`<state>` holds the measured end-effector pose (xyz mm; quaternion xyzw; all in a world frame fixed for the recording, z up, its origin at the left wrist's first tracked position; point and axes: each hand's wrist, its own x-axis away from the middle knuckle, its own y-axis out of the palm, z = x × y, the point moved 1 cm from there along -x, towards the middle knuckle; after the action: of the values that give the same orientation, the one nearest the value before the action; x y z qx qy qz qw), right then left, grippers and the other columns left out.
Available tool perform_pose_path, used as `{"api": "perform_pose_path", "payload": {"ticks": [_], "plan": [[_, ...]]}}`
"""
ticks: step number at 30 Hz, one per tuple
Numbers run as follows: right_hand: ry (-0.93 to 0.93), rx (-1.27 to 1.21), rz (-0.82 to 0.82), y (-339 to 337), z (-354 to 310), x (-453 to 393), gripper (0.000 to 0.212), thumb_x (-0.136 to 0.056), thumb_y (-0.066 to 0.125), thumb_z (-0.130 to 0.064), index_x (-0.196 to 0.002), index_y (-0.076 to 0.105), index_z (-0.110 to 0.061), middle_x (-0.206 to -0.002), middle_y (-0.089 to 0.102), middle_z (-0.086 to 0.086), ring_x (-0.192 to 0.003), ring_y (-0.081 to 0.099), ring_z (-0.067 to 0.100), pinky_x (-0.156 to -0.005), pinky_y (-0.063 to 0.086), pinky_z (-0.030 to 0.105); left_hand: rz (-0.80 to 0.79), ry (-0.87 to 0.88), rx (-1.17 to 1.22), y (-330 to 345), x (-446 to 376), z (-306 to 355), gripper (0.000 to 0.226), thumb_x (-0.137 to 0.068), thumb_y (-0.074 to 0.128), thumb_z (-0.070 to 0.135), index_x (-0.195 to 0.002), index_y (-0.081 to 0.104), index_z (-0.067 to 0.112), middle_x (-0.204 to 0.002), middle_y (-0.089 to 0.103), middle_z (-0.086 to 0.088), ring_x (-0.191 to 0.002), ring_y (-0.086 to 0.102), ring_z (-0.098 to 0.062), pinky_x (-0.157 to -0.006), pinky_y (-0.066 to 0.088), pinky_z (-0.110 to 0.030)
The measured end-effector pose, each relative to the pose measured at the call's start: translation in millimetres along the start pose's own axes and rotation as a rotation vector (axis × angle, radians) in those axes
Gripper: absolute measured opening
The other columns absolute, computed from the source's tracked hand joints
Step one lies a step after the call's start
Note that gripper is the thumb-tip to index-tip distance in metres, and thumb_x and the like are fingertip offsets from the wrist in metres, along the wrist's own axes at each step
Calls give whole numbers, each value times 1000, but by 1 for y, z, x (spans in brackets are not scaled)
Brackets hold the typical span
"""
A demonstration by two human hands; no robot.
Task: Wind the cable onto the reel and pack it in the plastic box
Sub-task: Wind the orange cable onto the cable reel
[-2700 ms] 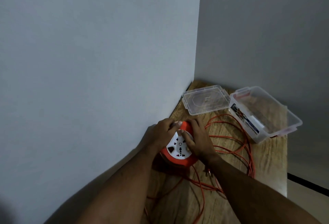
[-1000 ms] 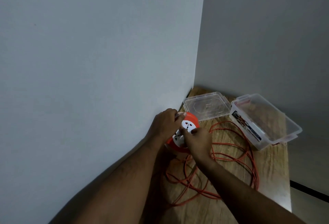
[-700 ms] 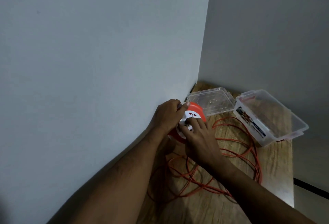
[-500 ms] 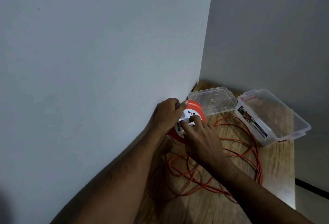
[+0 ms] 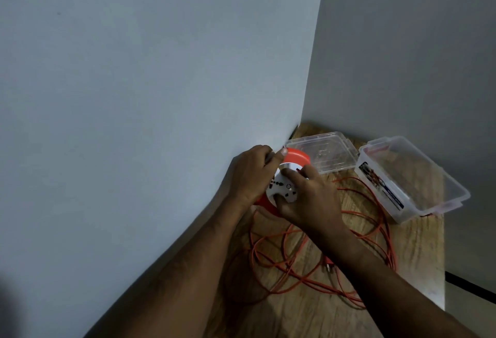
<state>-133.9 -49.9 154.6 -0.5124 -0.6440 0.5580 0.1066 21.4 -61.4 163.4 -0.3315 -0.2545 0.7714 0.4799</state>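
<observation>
Head view, wooden bench [image 5: 418,254] set into a wall corner. The reel [image 5: 288,176], orange with a white socket face, was held tilted above the bench's left edge, close to the left wall. The left hand [image 5: 251,174] gripped its orange rim from the wall side, thumb on the top of the rim. The right hand [image 5: 308,200] lay over the white face with its fingers [image 5: 291,174] curled onto it, thumb at the lower edge.

The orange cable [image 5: 357,233] lay in loose, unwound loops on the bench, below and to the right of the reel. The plastic box [image 5: 410,179], clear, stood open at the bench's far right edge with its label side facing the loops. Its clear lid [image 5: 322,155] lay flat near the far left corner, just behind the reel.
</observation>
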Motion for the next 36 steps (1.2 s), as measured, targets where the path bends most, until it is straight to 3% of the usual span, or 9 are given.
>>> {"api": "perform_pose_path", "payload": {"ticks": [5,9,13,16,18,22,27,31,36], "plan": [[330,-358,142,-4,-4,-7,42,-74,81,-45,-104,69,-19,-89,69,-9,-78,67,6,-57,47,9,44,-25,94,7,-4,3,52,-93,47,61,-73,60,15,-71,64,3,-69,62,-13,-66,56,-41],[617,-597,167,5,-4,-13,30,-77,80,-48,-83,62,-25,-79,70,-4,-74,71,12,-52,52,19,58,-39,73,6,-6,10,47,-95,50,57,-80,64,14,-80,69,0,-73,64,-13,-69,59,-35],[268,-192,234,-12,-9,-3,31,-88,71,-38,-106,71,-12,-93,75,4,-75,70,14,-60,47,16,84,-40,31,-2,-7,7,46,-97,50,54,-84,68,14,-84,73,0,-69,63,-9,-68,53,-21],[-75,-10,166,-18,-4,3,36,-84,72,-23,-117,67,-10,-112,67,10,-97,64,25,-77,55,37,81,-17,20,-5,-10,10,45,-97,49,54,-88,69,15,-86,73,3,-66,59,-5,-63,46,-13],[-139,135,10,-14,-1,4,51,-80,72,-26,-128,61,-15,-123,59,14,-113,56,31,-84,52,49,50,-1,51,-3,-14,12,45,-97,49,55,-88,68,15,-86,72,3,-69,61,-6,-66,50,-16],[-129,291,-110,-10,2,1,69,-76,74,-30,-140,50,-21,-132,46,16,-119,49,34,-85,46,48,-6,13,100,1,-15,8,49,-96,47,59,-83,66,16,-79,68,4,-74,64,-11,-73,59,-35],[-132,196,-35,-12,-1,-7,60,-79,48,-50,-125,63,-16,-114,58,16,-95,60,30,-72,52,43,-7,29,104,1,-17,8,47,-96,49,59,-84,66,16,-80,67,4,-76,64,-10,-74,58,-35],[82,20,-7,-13,-3,-14,62,-75,79,-44,-128,65,-17,-113,70,9,-90,70,24,-72,60,34,32,42,64,-4,-19,10,46,-95,50,58,-80,64,17,-78,67,5,-72,62,-10,-66,52,-25],[320,-310,134,-10,-10,-20,53,-76,80,-46,-115,70,-12,-103,75,0,-84,71,7,-68,59,18,74,63,27,-3,-21,9,50,-95,48,60,-72,60,17,-71,64,6,-66,60,-10,-60,48,-24]]}}
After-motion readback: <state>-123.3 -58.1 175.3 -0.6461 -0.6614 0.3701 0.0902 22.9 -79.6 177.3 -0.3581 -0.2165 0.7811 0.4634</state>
